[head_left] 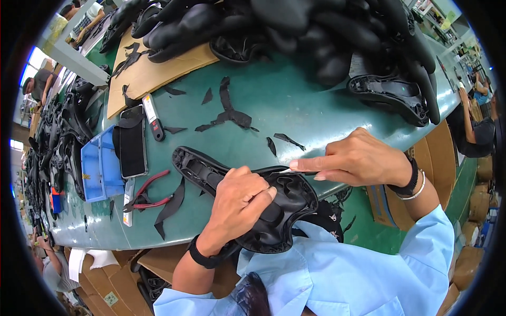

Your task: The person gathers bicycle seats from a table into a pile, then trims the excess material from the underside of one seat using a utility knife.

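Observation:
A black bicycle saddle (289,208) lies upside down at the table's near edge, its hollow underside facing up and its nose pointing to the far left. My left hand (240,197) is closed over its middle and holds it down. Above the saddle's right rim, my right hand (361,160) is closed around a small knife (287,171). A thin blade shows at its fingertips, against the rim; most of the handle is hidden in the grip. Black trimmed scraps (232,113) lie on the green table beyond the saddle.
Red-handled cutting pliers (149,197), a dark phone (133,147) and a blue bin (100,166) sit to the left. Near the phone lies a white-and-black box cutter (154,118). Many black saddles (295,31) are heaped at the back, beside a cardboard sheet (158,68).

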Demonstrator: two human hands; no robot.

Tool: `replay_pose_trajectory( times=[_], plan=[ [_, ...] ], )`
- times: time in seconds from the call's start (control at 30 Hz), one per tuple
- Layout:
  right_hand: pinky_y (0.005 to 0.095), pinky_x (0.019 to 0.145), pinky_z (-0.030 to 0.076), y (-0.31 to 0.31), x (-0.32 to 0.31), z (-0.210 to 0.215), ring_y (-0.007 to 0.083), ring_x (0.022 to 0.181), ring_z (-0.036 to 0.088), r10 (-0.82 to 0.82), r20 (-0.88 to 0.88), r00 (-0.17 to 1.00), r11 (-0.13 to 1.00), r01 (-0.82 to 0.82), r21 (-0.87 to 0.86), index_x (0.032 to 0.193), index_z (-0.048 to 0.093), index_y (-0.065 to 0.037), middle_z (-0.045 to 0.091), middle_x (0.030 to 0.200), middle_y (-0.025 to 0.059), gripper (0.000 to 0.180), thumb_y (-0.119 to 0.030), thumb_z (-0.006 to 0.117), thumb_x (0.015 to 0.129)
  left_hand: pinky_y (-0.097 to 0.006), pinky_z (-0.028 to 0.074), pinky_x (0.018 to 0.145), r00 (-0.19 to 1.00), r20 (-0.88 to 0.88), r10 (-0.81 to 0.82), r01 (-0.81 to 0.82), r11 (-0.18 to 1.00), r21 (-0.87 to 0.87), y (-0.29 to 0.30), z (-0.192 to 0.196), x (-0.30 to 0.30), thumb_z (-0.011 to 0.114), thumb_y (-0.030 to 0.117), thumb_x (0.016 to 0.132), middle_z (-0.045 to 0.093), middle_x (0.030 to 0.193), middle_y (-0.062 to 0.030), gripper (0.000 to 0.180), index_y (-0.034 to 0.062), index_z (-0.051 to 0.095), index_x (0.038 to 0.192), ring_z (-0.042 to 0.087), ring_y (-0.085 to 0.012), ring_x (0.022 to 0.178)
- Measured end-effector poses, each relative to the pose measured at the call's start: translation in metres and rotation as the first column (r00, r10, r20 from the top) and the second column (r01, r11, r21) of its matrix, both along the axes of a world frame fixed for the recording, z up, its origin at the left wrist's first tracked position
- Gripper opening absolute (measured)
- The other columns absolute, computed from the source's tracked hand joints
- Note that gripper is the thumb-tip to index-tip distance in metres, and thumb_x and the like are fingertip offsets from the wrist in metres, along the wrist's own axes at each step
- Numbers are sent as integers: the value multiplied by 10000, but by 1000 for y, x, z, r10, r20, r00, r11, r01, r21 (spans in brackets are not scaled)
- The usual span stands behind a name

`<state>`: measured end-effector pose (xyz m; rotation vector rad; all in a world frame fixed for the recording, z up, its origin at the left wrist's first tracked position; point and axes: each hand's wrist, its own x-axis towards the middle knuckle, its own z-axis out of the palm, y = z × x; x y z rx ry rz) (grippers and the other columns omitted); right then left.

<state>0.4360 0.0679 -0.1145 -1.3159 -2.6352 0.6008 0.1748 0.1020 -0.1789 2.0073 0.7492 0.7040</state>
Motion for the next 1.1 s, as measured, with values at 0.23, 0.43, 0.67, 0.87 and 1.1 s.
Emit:
replay_pose_trajectory(
  times=[0.23,0.43,0.67,0.87,1.1],
  plan=[
    [357,425,356,-58,-14,-4,217,479,498,-207,90,974,978,208,-6,1375,498,-228,497,573,42,606,-190,702,805,-295,396,696,719,552,422,-5,797,-604,5,-6,-8,507,111,812,494,642,-31,249,36,447,582,518,-175,709],
    [349,419,376,-97,-22,-9,208,475,494,-393,148,908,920,390,50,1386,481,-201,468,607,41,624,-150,691,800,-260,390,605,422,675,605,440,514,-736,-2,-4,-9,550,148,828,442,652,-46,250,49,478,610,508,-179,678],
    [365,431,371,-74,-16,-6,217,476,496,-368,91,925,930,364,56,1364,508,-247,470,595,32,576,-173,680,819,-351,354,689,961,-256,105,-37,965,259,-11,16,27,730,197,768,559,741,-84,226,35,576,736,444,-256,708],
    [398,479,404,-92,-29,0,279,502,532,-460,123,879,880,470,-73,1396,461,-175,530,606,91,585,-141,652,844,-279,336,689,940,197,277,-121,815,-567,0,11,19,648,121,808,526,652,-11,184,36,561,670,427,-123,680],
    [390,518,440,-103,-38,-15,301,596,591,-571,-22,820,820,569,-61,1387,466,-129,624,735,116,563,-122,641,852,-425,333,938,882,-339,326,-125,857,500,6,24,1,778,360,713,605,1114,-133,611,57,584,1207,553,-288,1053]
  ],
)
